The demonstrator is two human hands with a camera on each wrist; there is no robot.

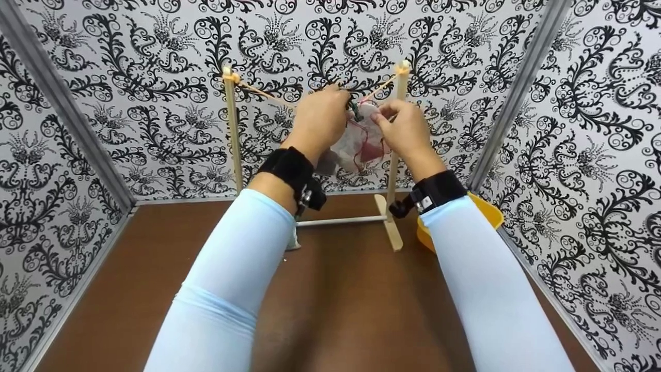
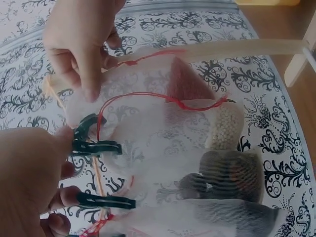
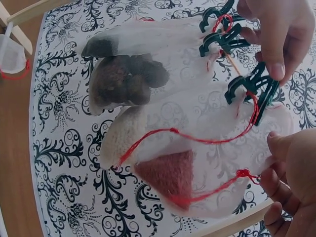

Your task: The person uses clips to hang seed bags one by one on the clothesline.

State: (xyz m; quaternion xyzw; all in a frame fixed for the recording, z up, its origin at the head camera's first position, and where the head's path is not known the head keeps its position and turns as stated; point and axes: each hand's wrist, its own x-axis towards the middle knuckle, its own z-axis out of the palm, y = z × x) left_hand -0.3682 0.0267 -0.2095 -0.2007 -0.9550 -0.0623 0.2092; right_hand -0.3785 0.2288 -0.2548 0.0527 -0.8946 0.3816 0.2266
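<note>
My left hand (image 1: 317,119) pinches a dark green clothespin (image 3: 266,94) at the orange line (image 1: 266,94), thumb on its handle. With thumb and fingers, my right hand (image 1: 405,129) holds the top edge of a sheer white mesh drawstring bag (image 3: 222,173) that has reddish-pink filling (image 3: 170,177) and a red cord. Beside it hang other mesh bags: one with pale grains (image 2: 227,126), one with dark round lumps (image 2: 229,170), one with black contents (image 2: 259,219). More green clothespins (image 2: 106,201) sit along the line at their tops, close by my left fingers.
Wooden posts on the left (image 1: 232,129) and right (image 1: 402,88) carry the line, joined low down by a white rod (image 1: 341,221). A yellow basket (image 1: 485,209) stands behind my right forearm. Another white bag (image 3: 12,57) with red cord lies on the brown table (image 1: 351,299). Patterned walls enclose the space.
</note>
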